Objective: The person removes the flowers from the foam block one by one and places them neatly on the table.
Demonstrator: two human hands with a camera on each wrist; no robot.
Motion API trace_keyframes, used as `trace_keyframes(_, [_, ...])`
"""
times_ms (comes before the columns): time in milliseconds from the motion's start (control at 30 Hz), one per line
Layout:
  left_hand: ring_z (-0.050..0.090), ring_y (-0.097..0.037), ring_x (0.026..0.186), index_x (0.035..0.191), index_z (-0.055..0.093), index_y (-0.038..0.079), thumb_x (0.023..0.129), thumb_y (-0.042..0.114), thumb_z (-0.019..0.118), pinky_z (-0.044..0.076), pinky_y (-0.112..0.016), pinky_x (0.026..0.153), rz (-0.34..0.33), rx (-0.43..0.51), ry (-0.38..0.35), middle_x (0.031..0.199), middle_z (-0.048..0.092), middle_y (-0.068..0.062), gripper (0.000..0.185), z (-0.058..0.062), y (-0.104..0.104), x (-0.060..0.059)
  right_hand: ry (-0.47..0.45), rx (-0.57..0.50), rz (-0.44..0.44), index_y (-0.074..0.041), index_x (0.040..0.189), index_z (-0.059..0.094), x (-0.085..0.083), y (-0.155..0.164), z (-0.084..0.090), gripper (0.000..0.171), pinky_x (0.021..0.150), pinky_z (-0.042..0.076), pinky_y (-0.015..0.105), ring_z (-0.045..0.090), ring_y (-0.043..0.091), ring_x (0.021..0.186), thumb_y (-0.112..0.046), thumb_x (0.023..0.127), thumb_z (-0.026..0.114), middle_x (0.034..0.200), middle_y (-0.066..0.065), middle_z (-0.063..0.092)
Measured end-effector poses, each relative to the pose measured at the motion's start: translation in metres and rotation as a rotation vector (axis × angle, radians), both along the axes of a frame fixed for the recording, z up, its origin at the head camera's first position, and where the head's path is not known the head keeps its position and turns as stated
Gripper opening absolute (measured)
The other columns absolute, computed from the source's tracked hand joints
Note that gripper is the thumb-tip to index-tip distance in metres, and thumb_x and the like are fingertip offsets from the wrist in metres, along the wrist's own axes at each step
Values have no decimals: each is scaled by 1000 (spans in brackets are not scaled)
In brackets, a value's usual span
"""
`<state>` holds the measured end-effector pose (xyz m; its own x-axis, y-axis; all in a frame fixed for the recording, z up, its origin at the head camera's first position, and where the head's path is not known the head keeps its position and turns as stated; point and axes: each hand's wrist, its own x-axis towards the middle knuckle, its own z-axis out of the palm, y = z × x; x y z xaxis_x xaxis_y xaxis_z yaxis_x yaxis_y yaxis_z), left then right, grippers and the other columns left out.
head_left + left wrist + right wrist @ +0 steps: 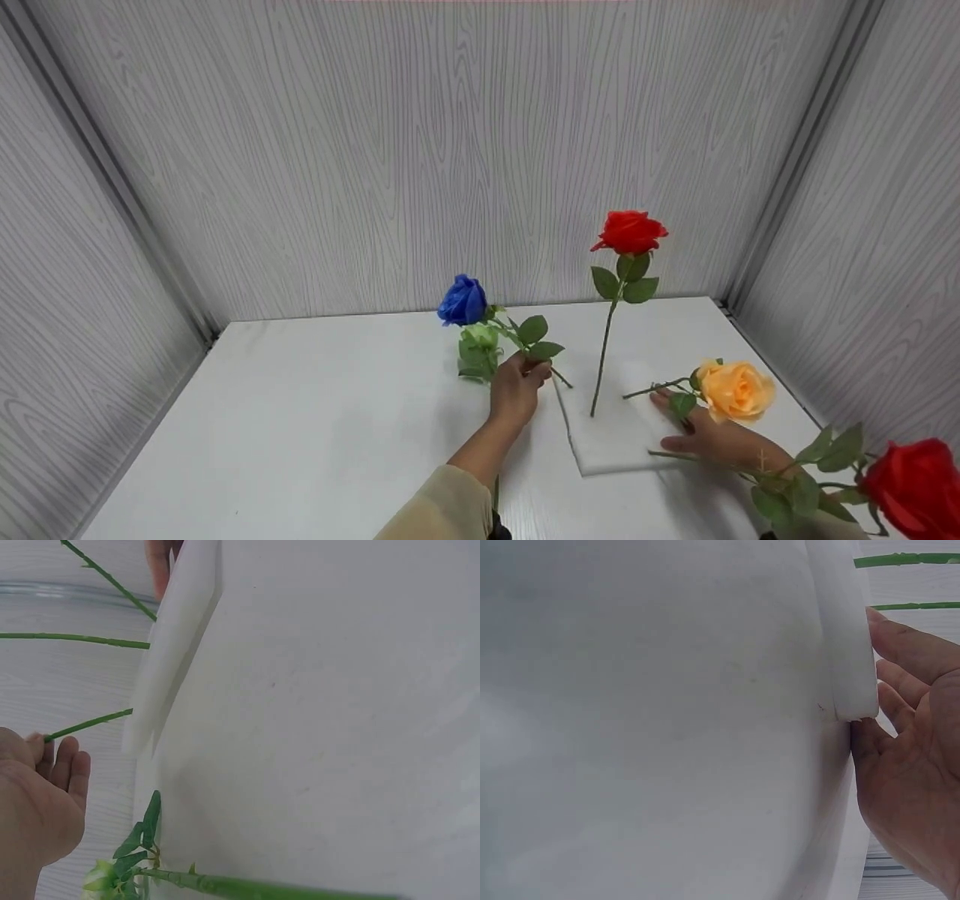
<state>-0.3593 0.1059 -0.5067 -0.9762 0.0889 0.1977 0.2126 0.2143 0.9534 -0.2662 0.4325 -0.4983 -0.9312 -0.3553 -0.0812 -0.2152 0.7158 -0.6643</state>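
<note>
My left hand (517,388) pinches the stem of a blue rose (463,301) between thumb and fingers. The stem's lower end meets the left part of a white foam board (619,450), as the left wrist view shows; how deep it sits I cannot tell. At the board's right side, my right hand (911,765) grips the edge, its digits against different faces. A red rose (630,234) stands upright in the board. An orange-yellow rose (739,391) and a second red rose (911,484) have stem ends over the board and rise toward the right.
A pale green rose (478,346) lies on the white table (300,420), left of the board, its long stem (247,888) pointing toward me. Grey wood-grain panels (420,150) enclose the table at the back and both sides.
</note>
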Motion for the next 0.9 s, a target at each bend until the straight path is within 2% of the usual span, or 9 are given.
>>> trace_keyframes(67, [74, -11, 87, 107, 75, 5, 104, 19, 72, 61, -26, 80, 2, 0, 12, 93, 82, -7, 14, 0, 0, 0, 9, -4, -1, 3, 166, 35, -1, 1, -2, 82, 134, 23, 61, 20, 61, 160, -29, 102, 75, 173, 32, 29])
trace_keyframes(167, [74, -11, 90, 107, 74, 7, 104, 20, 72, 62, -27, 84, -2, 16, 10, 95, 81, -6, 14, -1, -1, -1, 14, -1, -1, 1, 166, 37, -3, 3, -5, 82, 134, 25, 53, 21, 59, 161, -31, 101, 76, 173, 30, 30])
trace_keyframes(200, [74, -11, 91, 107, 74, 7, 105, 21, 72, 62, -27, 84, -2, 15, 11, 95, 81, -5, 14, -2, -1, -1, 14, -3, -6, 1, 165, 38, -4, 4, -6, 83, 135, 26, 41, 22, 58, 161, -32, 100, 77, 174, 30, 31])
trace_keyframes(233, [74, -11, 91, 107, 74, 8, 105, 21, 72, 62, -28, 85, -1, 15, 9, 95, 81, -5, 14, -2, -1, -1, 7, -7, -10, 0, 166, 38, -5, 4, -7, 83, 135, 25, 39, 21, 57, 162, -32, 100, 78, 174, 29, 30])
trace_keyframes(300, [73, -10, 91, 107, 73, 9, 105, 22, 72, 62, -29, 85, 2, 8, 6, 95, 81, -3, 13, -2, -1, -1, 7, -8, -11, 1, 165, 38, -6, 4, -9, 83, 133, 24, 58, 21, 58, 161, -31, 100, 78, 173, 30, 30])
trace_keyframes(400, [72, -7, 90, 106, 73, 10, 105, 22, 71, 60, -28, 84, 13, -10, 8, 94, 80, -2, 13, -1, -1, -1, -3, -12, -19, 2, 165, 38, -7, 4, -9, 84, 133, 22, 63, 21, 58, 162, -32, 99, 79, 173, 31, 30])
trace_keyframes(433, [72, -7, 90, 106, 73, 10, 105, 23, 71, 60, -28, 83, 16, -14, 7, 94, 80, -1, 13, -1, -1, -1, -7, -8, -23, 1, 165, 38, -7, 4, -9, 84, 127, 19, 73, 21, 57, 162, -33, 99, 78, 173, 31, 30])
trace_keyframes(467, [72, -7, 90, 106, 73, 10, 105, 22, 71, 59, -27, 83, 17, -13, 4, 95, 80, -1, 12, -1, -1, -2, -7, -9, -21, 1, 165, 37, -7, 3, -8, 85, 126, 18, 75, 21, 58, 161, -32, 99, 78, 173, 31, 30])
trace_keyframes(900, [69, -8, 90, 107, 73, 12, 106, 24, 70, 57, -27, 82, 41, -15, -26, 96, 79, 0, 12, 3, -1, -2, -31, 8, -44, -4, 167, 37, -3, 2, -6, 84, 128, 15, 77, 19, 58, 162, -35, 100, 78, 176, 26, 28])
